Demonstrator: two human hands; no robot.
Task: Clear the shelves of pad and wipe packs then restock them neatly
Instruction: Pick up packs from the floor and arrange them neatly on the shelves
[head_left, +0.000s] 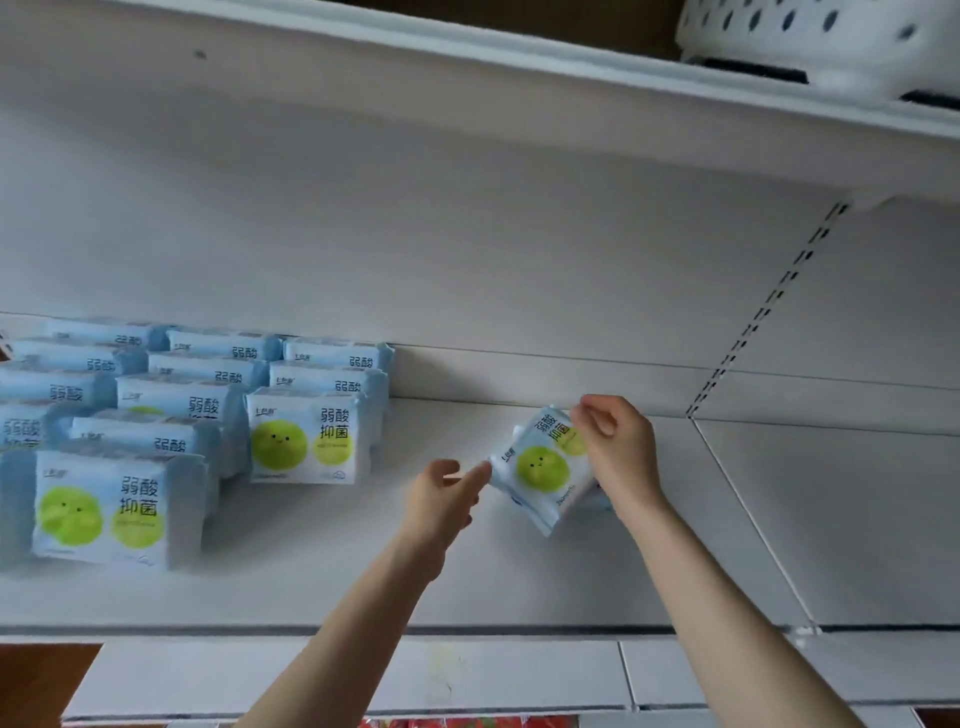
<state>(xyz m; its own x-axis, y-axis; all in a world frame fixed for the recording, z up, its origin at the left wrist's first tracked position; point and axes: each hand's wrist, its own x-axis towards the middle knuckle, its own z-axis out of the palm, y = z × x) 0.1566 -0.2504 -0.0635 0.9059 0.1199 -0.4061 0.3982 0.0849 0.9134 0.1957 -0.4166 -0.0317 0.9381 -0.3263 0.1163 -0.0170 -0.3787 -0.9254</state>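
White shelving fills the view, and the pack (540, 470) in hand sits over the bare middle of the shelf (519, 582), well apart from the rows (306, 436) of like packs that stand face-out at the left. It is tilted, its long axis rising from lower left to upper right, printed face toward the camera; whether its lower corner touches the board I cannot tell. The right hand (618, 447) pinches its upper right corner between thumb and fingers and carries it. The left hand (441, 499) reaches in from lower left with fingers stretched out, the index tip at the pack's left corner, touching or just short of it; it grips nothing that shows. So the pack lies between the hands, nearer the right, with the rows beyond the left hand. I judge this to be restocking: the next move likely calls for levelling the pack and sliding it left to start a column beside the nearest row. Behind runs a slotted upright (763, 312), and a white basket (810, 41) rests on the shelf above.
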